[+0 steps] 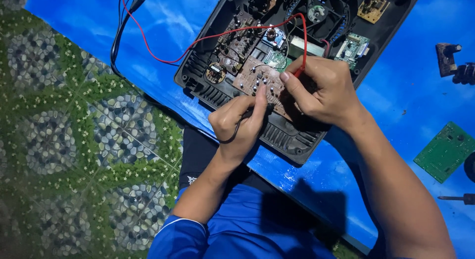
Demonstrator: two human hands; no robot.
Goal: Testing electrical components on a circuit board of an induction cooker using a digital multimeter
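Left hand (237,123) pinches the black probe lead (236,133), fingers closed, tip on the brown circuit board (255,78) just beyond them. Right hand (321,88) grips the red probe (300,71) (mostly hidden) beside it.

A glossy blue plastic sheet (396,91) covered the pebble-patterned floor (74,140); on it lay an opened black plastic appliance casing (292,138) and a loose green circuit board (445,151).

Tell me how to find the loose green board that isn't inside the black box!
Start at the big open black case lying on the blue sheet, where both hands are working. Look right, past the right hand, toward the picture's edge. The green circuit board lies flat there by itself on the sheet, tilted like a diamond; the other boards all sit inside the case.
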